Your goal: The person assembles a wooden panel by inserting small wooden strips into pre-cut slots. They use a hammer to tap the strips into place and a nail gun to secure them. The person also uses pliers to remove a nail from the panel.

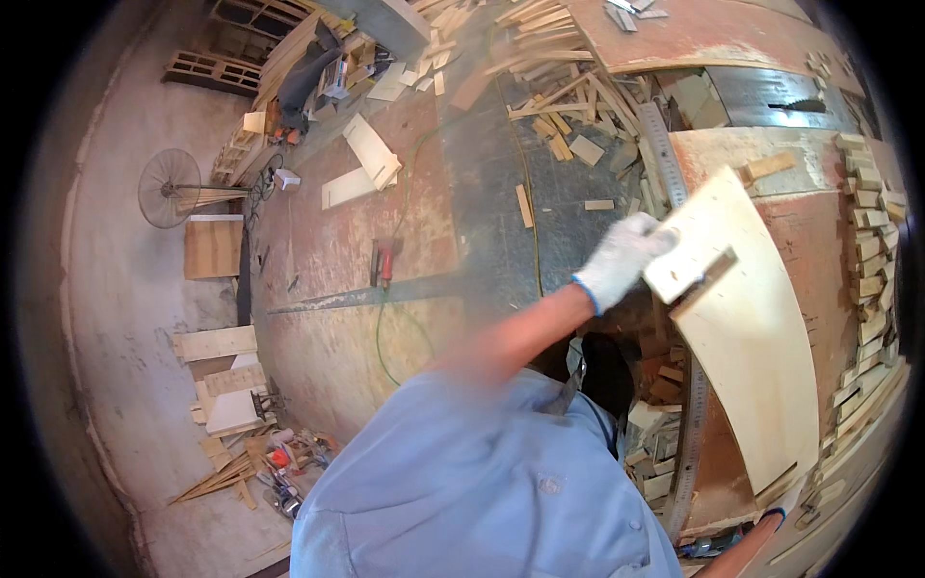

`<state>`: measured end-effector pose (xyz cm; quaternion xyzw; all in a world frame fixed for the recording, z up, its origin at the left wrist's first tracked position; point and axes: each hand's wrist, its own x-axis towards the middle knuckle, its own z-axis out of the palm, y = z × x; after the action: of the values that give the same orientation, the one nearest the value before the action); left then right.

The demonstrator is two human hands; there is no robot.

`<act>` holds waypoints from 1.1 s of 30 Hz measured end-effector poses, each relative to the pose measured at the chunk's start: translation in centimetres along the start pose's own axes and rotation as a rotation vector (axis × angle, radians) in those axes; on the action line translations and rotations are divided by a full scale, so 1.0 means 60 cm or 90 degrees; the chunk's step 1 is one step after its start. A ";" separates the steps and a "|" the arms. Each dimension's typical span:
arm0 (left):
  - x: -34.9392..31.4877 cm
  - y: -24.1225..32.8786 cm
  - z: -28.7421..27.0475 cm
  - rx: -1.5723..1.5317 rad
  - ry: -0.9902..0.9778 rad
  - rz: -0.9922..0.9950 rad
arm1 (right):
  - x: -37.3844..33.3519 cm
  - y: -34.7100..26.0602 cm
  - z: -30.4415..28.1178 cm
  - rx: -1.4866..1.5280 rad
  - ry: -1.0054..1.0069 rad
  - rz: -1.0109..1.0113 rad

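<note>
A long pale wooden board (756,332) spans the space between my hands, tilted over the workbench on the right. Near its far end are a slot-like notch and a small hole. My left hand (624,262), in a white glove with a blue cuff, is closed on the far left corner, thumb on the upper face. At the near end my right hand (788,501), also gloved, grips the board's edge; most of its fingers are hidden. Beyond the board, a circular saw blade (805,106) pokes through a metal plate (747,91) in the bench.
Metal rulers (663,154) run along the bench's left edge. Stacked wood offcuts (870,250) line its right side. Scraps (559,135) litter the floor ahead. To the left are a red-handled tool (386,262) with a green hose, two boards (371,154) and a standing fan (170,188).
</note>
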<state>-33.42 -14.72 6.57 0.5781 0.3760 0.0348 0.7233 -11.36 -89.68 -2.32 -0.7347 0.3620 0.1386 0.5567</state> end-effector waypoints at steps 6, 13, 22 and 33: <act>-0.088 0.089 -0.390 -0.093 0.224 0.152 | -0.098 -0.060 0.321 -0.098 -0.208 -0.220; -0.476 0.200 -1.097 0.178 1.033 0.311 | -0.887 -0.030 0.895 -0.201 -0.747 -0.179; -0.280 -0.199 -0.746 0.842 0.320 0.086 | -0.702 0.239 0.862 -0.390 -0.898 -0.261; -0.228 0.243 -0.126 0.079 -0.362 0.626 | -0.549 0.185 0.644 -0.132 -0.400 0.056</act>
<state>-42.02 -10.44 25.65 0.7130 -0.1452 0.1882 0.6596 -34.34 -43.06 -3.52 -0.6926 0.1882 0.4185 0.5566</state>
